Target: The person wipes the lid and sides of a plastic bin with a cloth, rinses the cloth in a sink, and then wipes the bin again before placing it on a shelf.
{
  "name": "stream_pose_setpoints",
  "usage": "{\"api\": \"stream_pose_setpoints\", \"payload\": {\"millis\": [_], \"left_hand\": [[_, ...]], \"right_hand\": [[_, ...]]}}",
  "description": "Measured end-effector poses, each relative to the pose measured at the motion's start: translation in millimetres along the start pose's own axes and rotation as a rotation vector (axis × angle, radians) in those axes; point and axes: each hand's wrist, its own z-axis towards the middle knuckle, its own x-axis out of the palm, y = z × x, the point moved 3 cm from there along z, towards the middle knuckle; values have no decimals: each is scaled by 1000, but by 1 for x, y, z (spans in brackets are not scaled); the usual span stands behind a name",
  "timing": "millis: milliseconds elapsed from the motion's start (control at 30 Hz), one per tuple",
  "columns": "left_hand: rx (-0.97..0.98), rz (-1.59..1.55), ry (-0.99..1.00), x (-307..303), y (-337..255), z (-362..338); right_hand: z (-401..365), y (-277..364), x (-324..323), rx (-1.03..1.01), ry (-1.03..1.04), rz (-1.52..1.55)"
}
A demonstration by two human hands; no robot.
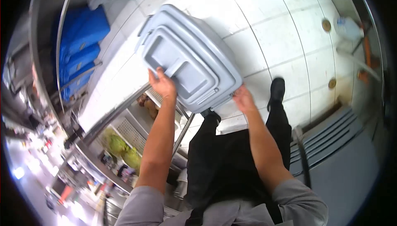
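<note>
left hand [163, 86]: set against the top of the grey lidded bin [192, 60], thumb hard to make out; whether gripping, cannot tell. right hand [244, 99]: at its near right corner, fingertips hidden, hold likewise unclear. grey lidded bin: just ahead of both hands, underside unseen. leafy greens [118, 145]: leftward, blurred. blue containers [86, 29]: farther left.

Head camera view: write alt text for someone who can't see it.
A person's left hand is at the lid of a grey container, the right hand at its lower right corner, above white floor tiles. Blue containers and green produce appear further left.
</note>
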Motion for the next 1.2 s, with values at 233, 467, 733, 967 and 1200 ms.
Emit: {"api": "stream_pose_setpoints", "payload": {"millis": [233,467,733,967,1200], "left_hand": [[-48,137,-46,-4,-28,-6],[-68,58,-40,-24,-29,50],[-85,131,-117,-63,24,185],[-271,134,-121,-120,-4,228],[-435,-175,-275,-112,65,182]], "right_hand": [[-28,175,100,-506,329,-1252],[26,77,290,-884,128,-1774],[109,2,409,-1091,461,-1968],[209,-53,489,-1057,192,-1920],[298,-77,553,-893,442,-1773]]}}
